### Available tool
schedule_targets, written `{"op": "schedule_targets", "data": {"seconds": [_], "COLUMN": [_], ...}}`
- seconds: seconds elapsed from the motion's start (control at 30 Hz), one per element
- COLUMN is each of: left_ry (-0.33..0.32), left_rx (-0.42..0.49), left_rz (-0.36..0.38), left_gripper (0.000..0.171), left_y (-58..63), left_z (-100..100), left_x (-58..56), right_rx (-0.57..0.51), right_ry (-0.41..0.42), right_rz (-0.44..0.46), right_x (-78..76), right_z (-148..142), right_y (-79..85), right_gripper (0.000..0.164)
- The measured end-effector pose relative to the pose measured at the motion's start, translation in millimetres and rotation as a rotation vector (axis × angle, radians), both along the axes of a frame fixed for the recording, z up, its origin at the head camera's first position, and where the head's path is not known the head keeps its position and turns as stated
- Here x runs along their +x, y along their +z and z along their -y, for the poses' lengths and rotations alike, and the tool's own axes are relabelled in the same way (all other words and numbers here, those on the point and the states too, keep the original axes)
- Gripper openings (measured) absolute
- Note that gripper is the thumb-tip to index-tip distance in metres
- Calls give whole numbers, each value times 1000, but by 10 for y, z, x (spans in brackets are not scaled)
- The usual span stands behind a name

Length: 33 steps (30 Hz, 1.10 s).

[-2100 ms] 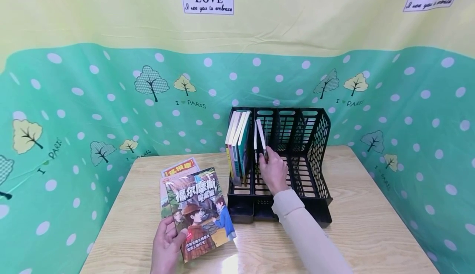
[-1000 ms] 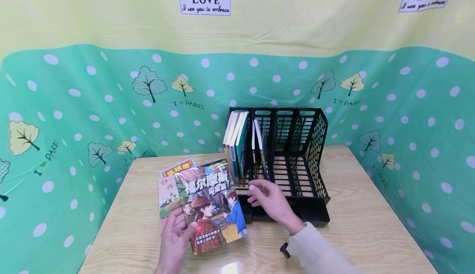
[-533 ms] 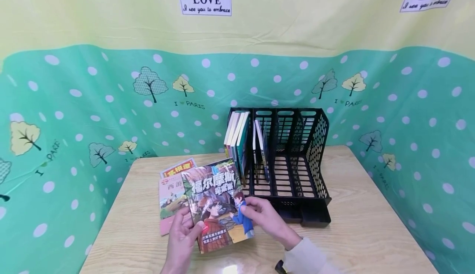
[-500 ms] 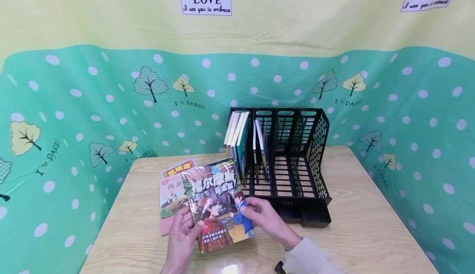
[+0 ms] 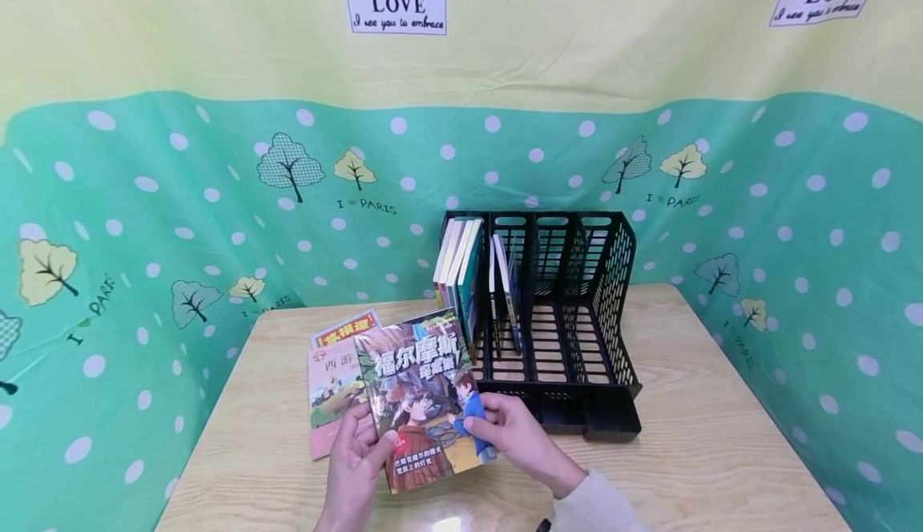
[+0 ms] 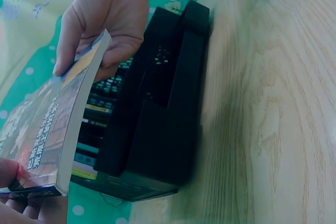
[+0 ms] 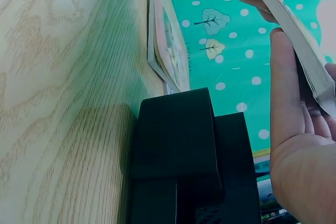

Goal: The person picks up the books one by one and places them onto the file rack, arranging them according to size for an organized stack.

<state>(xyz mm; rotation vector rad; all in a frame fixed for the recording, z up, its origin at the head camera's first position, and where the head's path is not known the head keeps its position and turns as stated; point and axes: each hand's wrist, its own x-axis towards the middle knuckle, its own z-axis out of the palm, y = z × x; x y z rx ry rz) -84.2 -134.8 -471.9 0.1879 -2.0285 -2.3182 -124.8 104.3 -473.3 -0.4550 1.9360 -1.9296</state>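
Note:
Both hands hold a colourful paperback book (image 5: 425, 404) with big white characters on its cover. My left hand (image 5: 355, 461) grips its lower left edge, thumb on the cover. My right hand (image 5: 525, 441) pinches the right edge, thumb on the front and fingers behind. In the left wrist view the book is tilted, with its pale page edges (image 6: 86, 100) facing the camera and the right hand (image 6: 107, 19) at the far end. In the right wrist view it is raised above the table, its pages (image 7: 294, 35) between that hand's thumb and fingers.
A black file rack (image 5: 584, 388) stands behind the book, its left slot filled with several upright books (image 5: 458, 268). Two thin books (image 5: 506, 284) lean in the second slot. A pink book (image 5: 332, 388) lies on the wooden table (image 5: 238, 436) at left, over another with a yellow-lettered cover (image 5: 353, 325).
My right hand has left the thin books in the rack and come to the held book's right edge, which it now pinches. The left hand has moved the book rightward.

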Motion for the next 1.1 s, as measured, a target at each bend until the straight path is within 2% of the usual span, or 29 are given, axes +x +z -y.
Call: {"op": "schedule_targets", "data": {"seconds": [0.13, 0.33, 0.7, 0.83, 0.93, 1.0, 1.1], "left_ry": [1, -7, -35, 42, 132, 169, 175], "left_rx": [16, 3, -9, -131, -267, -323, -330], "left_rz": [26, 23, 21, -13, -76, -130, -188], "left_gripper": [43, 44, 46, 46, 44, 41, 37], "left_y": [-18, 4, 39, 87, 135, 162, 190], "left_z": [-8, -18, -35, -46, -61, -79, -110], "left_x": [-18, -24, -52, -42, -20, -10, -7], "right_rx": [15, 18, 3, 21, 43, 58, 93], "right_ry": [-11, -62, -105, -129, -156, -178, -219], "right_rz": [-21, -50, -93, -124, -144, -154, -201], "right_x": [14, 69, 65, 77, 89, 101, 130], "right_z": [2, 9, -43, -77, -94, -99, -98], "right_y": [19, 145, 10, 44, 86, 112, 133], "right_gripper": [20, 15, 16, 15, 16, 18, 18]}}
